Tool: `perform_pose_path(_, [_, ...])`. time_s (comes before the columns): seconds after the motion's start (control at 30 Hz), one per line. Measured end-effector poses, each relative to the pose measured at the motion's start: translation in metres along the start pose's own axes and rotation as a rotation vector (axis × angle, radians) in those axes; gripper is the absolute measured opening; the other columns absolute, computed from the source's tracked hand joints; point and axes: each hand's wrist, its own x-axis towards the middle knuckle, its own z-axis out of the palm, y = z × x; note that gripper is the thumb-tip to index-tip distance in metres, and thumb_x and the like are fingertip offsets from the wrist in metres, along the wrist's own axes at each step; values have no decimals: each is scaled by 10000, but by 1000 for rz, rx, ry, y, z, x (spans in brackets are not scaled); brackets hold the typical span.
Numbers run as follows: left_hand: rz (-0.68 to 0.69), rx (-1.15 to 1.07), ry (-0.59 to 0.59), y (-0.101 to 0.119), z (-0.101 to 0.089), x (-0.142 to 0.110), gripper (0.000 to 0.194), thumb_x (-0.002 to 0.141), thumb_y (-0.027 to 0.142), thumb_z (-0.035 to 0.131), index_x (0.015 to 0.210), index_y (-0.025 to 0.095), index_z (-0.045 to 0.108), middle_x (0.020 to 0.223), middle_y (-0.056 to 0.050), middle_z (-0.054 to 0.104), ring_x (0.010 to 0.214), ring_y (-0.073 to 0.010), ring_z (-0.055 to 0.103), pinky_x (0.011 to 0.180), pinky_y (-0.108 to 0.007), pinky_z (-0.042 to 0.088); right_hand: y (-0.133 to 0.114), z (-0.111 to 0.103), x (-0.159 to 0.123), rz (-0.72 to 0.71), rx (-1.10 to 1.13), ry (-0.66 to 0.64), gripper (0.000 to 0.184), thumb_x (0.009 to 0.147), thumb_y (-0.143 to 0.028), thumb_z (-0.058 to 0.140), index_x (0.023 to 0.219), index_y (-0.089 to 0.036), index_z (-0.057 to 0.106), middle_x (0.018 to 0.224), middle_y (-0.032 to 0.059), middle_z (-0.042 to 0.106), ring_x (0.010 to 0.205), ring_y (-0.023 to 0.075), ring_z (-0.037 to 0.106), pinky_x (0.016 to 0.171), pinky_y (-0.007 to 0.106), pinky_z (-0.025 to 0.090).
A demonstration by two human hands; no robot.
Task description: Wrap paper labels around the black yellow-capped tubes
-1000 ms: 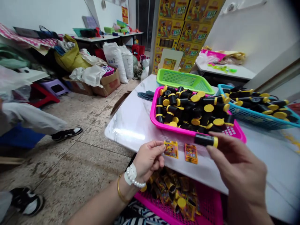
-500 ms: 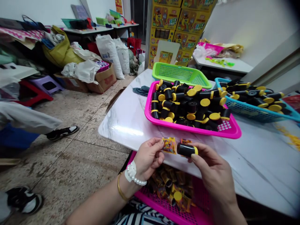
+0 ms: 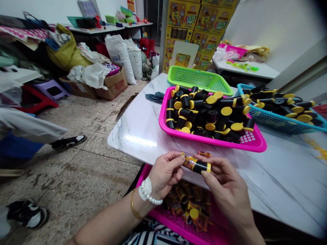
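Black tube with yellow cap (image 3: 201, 167): held near-level just over the table's near edge, its uncapped end apparently inside the mouth of a printed sleeve (image 3: 188, 161) (exact overlap too small to confirm). Left hand (image 3: 166, 173): thumb and fingers pinching the sleeve's far end. Right hand (image 3: 226, 187): fingertips gripping the tube at the capped end.

Risks, in my judgement: the thin sleeve could crease or split if the tube enters askew or is pushed hard; a loose left pinch could let it slip off. A weak right grip could drop the tube into the lower pink basket (image 3: 221, 234), among sleeved tubes (image 3: 176, 208). The remaining sleeves (image 3: 204, 154), just beyond the fingers on the table (image 3: 133, 119), could be knocked by the right knuckles. Upper pink basket (image 3: 212, 142): tubes heaped near the rim; a bump could spill some.
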Motion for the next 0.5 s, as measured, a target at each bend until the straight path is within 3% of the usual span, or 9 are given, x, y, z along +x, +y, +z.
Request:
perform_pose_path(0.07, [5,27,-17,-1,-1,-2,417,681,405,868,886,140,619,449,72,519,328,-14,336,342,-149,97,1,2,1,-13,36,46,224,850,-288,746,1053,-228,673,1065,87,774,892,196,761,759,268,632])
perform_pose_path(0.17, [-3,79,-42,-2,-3,-5,388,722,409,844,887,129,631,413,68,503,327,-11,303,340,-138,105,6,3,0,-39,32,135,264,816,-252,785,1068,-248,708,1019,54,771,880,183,753,797,269,626])
perform_pose_path(0.23, [10,100,-30,-2,-3,-6,378,733,395,841,900,127,632,433,71,502,348,-12,321,341,-124,133,11,2,-2,-47,46,127,304,796,-238,805,1087,-264,723,1027,44,770,897,187,751,830,288,625])
perform_pose_path(0.37, [116,128,18,4,-2,-6,487,687,368,885,1032,152,618,750,20,630,482,-39,501,343,-112,255,14,-2,-5,-102,72,124,329,757,-219,836,1070,-274,749,1046,43,759,947,211,737,864,323,621])
perform_pose_path(0.43, [120,205,-70,8,-2,-6,579,675,380,893,1134,162,614,922,-24,652,611,-91,612,367,-137,359,14,-4,-5,-147,58,109,317,764,-219,834,1066,-273,751,1060,50,747,982,223,722,873,341,615])
perform_pose_path(0.5, [72,311,-207,10,-4,-6,554,724,413,856,1154,144,632,875,-31,660,608,-104,617,404,-165,415,14,-7,-4,-185,-14,27,295,792,-231,817,1076,-272,748,1077,61,732,1002,228,704,857,343,610])
